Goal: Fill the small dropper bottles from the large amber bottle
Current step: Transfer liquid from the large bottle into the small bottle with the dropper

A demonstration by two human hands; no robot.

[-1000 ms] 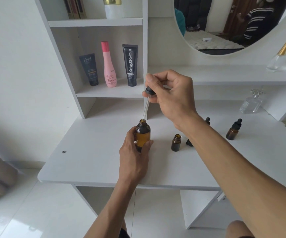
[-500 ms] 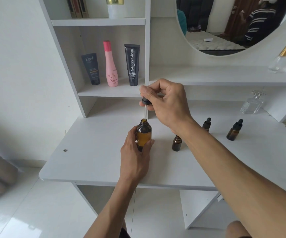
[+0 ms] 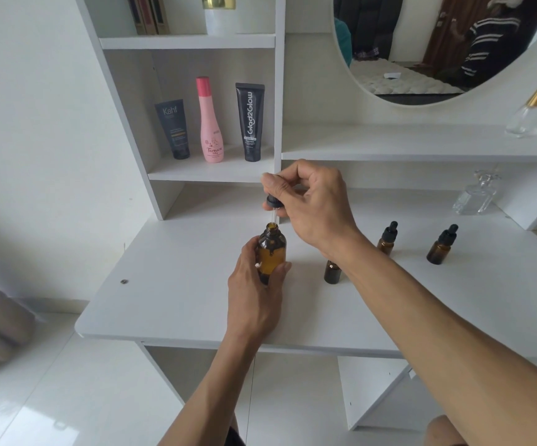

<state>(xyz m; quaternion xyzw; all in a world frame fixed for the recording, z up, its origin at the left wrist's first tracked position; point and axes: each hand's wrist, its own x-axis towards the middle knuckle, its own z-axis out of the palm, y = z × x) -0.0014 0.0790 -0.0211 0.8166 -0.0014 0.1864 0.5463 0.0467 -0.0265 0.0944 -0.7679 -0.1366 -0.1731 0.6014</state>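
Head view: at the centre of the frame, the large amber bottle (image 3: 272,252) is gripped upright by the left hand (image 3: 255,294), fingers wrapped around its lower half, on the white vanity desk (image 3: 170,294). Directly above its open mouth, a dropper (image 3: 273,207) is pinched by its black cap between the thumb and fingers of the right hand (image 3: 315,204), the glass tube pointed down into the neck. Just right of centre, one small dropper bottle without a cap (image 3: 332,272) is seen standing beside the right forearm, partly hidden by it. Further right, two capped dropper bottles (image 3: 387,239) (image 3: 440,246) are set apart on the desk. In the upper left of the frame, a grey tube (image 3: 173,128), a pink bottle (image 3: 210,120) and a black tube (image 3: 250,122) are lined up on a shelf. At the right edge, a clear glass bottle (image 3: 476,197) is placed under the ledge, and a round mirror (image 3: 421,43) is mounted at the upper right.
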